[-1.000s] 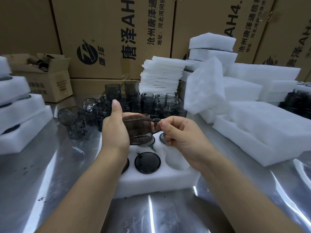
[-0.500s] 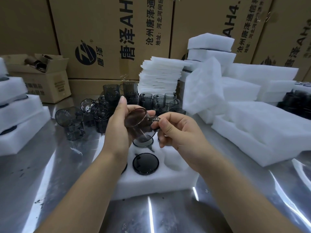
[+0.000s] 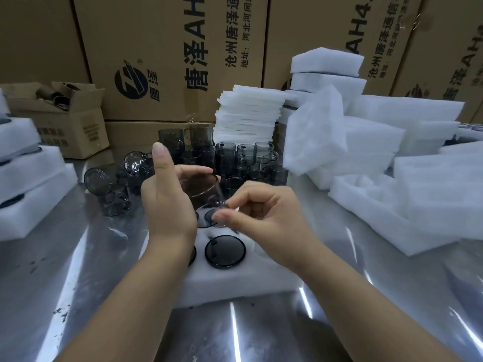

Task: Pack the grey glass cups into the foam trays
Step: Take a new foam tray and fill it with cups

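The grey transparent glass cup (image 3: 202,190) is held in the air, tipped on a slant, just above the far half of the white foam tray (image 3: 235,280), which lies toward the near edge of the shiny steel table (image 3: 104,296). The cup looks thin-walled, light, rigid and smooth, so it is probably slippery on bare skin and likely to chip if knocked against other glass. The safest hold seems to be round the body, with the handle as a second grip, not the rim alone. The left hand (image 3: 167,205) grasps it that way: the fingers curl round the far side of the wall, the palm is against the near side, and the thumb points straight up, clear of the glass. The right hand (image 3: 264,212) pinches the cup's lower end between thumb and forefinger, with the other fingers curled under. Blur hides whether it has the handle or the base. Below, a grey cup seated in the tray (image 3: 224,250) fills a near pocket, and a cluster of loose grey cups (image 3: 235,158) stands toward the table's far edge.
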